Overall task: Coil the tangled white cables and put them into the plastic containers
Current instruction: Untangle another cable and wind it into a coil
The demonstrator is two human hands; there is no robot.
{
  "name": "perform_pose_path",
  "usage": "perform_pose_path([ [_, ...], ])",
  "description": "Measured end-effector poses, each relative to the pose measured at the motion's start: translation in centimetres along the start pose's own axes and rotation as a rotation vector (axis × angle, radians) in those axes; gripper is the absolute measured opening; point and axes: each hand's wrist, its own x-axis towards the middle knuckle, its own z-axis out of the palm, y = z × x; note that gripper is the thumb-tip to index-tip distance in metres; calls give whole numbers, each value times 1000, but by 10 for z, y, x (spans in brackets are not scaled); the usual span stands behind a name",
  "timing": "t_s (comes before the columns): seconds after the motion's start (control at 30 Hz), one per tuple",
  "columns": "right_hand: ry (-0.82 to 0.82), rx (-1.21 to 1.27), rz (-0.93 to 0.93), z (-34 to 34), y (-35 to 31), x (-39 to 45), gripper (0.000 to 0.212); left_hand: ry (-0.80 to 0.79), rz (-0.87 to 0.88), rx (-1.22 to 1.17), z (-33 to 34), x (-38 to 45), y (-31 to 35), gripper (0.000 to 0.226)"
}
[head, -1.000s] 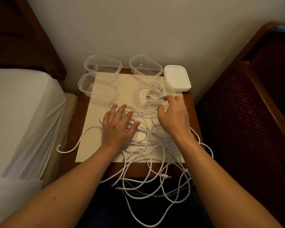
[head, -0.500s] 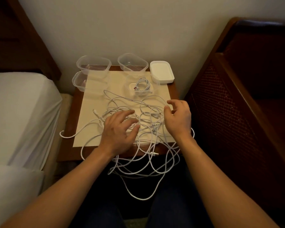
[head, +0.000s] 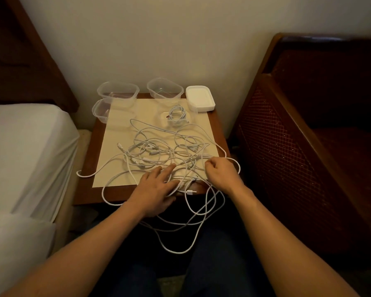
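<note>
Sprawling across the cream sheet point(head: 120, 168) on the wooden bench point(head: 88, 185), the tangled white cables point(head: 159, 151) spill over its near edge toward the person's lap. The left hand point(head: 156, 187) lies flat on the tangle with fingers straight. The right hand point(head: 221, 172) is curled, pinching strands at the right edge. One coiled cable point(head: 177, 113) sits in a clear container point(head: 191, 118); three empty containers point(head: 118, 91) and a white lid point(head: 199, 98) stand behind.

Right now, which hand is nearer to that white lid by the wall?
The right hand. It sits below the white lid on the table's right side, gripping cables; the left hand lies flat further left and nearer the person.
</note>
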Motion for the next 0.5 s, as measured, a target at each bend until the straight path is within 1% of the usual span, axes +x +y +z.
perform_pose_path([
  [0.1,-142,-14,-93,2,1,-3,35,-19,65,-60,-11,5,-16,58],
  [0.13,-170,-7,-118,4,2,-3,37,-8,57,-109,-16,6,-21,58],
  [0.2,-237,-31,-108,5,3,-4,37,3,-3,-157,-25,9,-32,59],
  [0.23,-279,-92,-118,4,4,-6,36,18,-27,-132,-26,10,-37,58],
  [0.27,-294,-192,-137,5,4,-7,43,28,-43,-88,-26,10,-39,56],
  [0.3,-284,-296,-163,6,4,-6,50,33,-50,-44,-25,10,-41,54],
  [0.33,-263,-350,-168,8,3,-5,52,31,-60,-14,-23,9,-42,52],
  [0.4,-227,-351,-178,13,1,0,42,35,-66,18,-19,8,-40,49],
  [0.5,-141,-329,-213,20,-2,7,23,75,-90,18,-19,10,-37,46],
])
